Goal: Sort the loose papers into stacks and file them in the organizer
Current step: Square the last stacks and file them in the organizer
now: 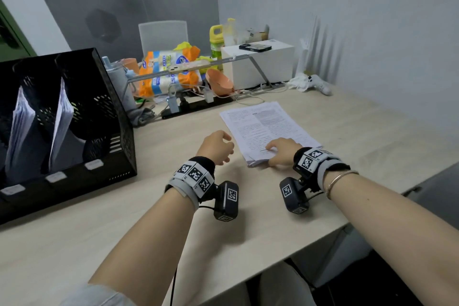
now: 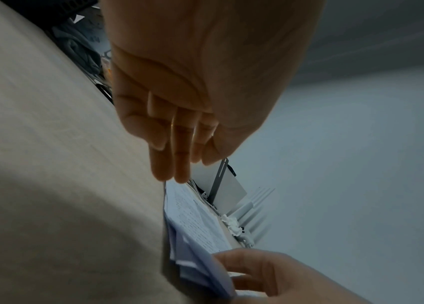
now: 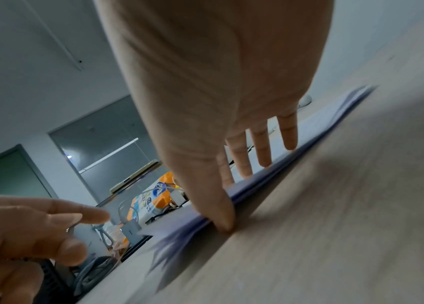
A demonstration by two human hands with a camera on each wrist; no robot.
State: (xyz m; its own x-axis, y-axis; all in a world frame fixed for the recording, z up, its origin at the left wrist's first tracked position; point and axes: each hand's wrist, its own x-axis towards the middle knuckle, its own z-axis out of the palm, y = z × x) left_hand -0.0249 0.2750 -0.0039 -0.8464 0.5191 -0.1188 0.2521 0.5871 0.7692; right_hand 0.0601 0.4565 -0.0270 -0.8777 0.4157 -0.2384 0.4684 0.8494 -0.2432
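Pinning the paper stack [image 1: 268,129] flat on the counter [image 1: 347,136], right hand [image 1: 282,150] fingers spread, thumb at the near edge; left hand [image 1: 217,146] hovering alongside, loosely curled, empty. Best squaring edges before lifting toward the organizer [image 1: 116,117].

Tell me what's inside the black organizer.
The black organizer holds two upright paper bundles in separate slots. Its dark interior hides anything deeper.
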